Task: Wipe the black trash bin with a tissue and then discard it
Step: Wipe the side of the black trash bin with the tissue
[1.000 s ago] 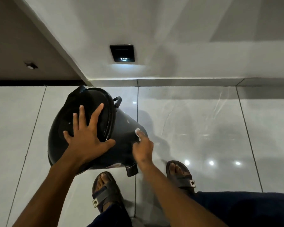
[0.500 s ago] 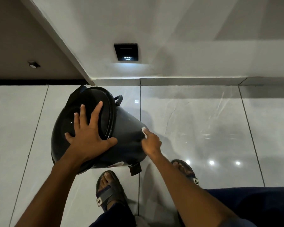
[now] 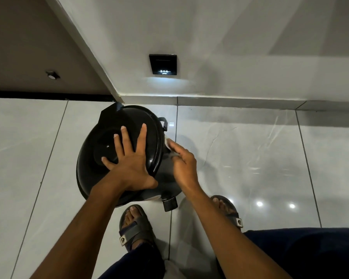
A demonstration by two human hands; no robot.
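The black trash bin (image 3: 93, 176) stands on the tiled floor near the wall corner, lid closed and tilted toward me. My left hand (image 3: 129, 158) lies flat on the lid with fingers spread, holding nothing. My right hand (image 3: 182, 160) presses a white tissue (image 3: 168, 143) against the bin's right side, just under the lid rim. Most of the tissue is hidden under the fingers, and the hand is motion-blurred. The bin's foot pedal (image 3: 169, 203) sticks out at the bottom.
A white wall with a small black lit fixture (image 3: 163, 64) rises behind the bin. My two sandalled feet (image 3: 135, 228) stand close to the bin on glossy grey tiles. A dark strip (image 3: 48, 96) runs along the floor at left.
My right hand has slid the tissue up the bin's right side toward the lid rim. My left hand has stayed flat on the lid.
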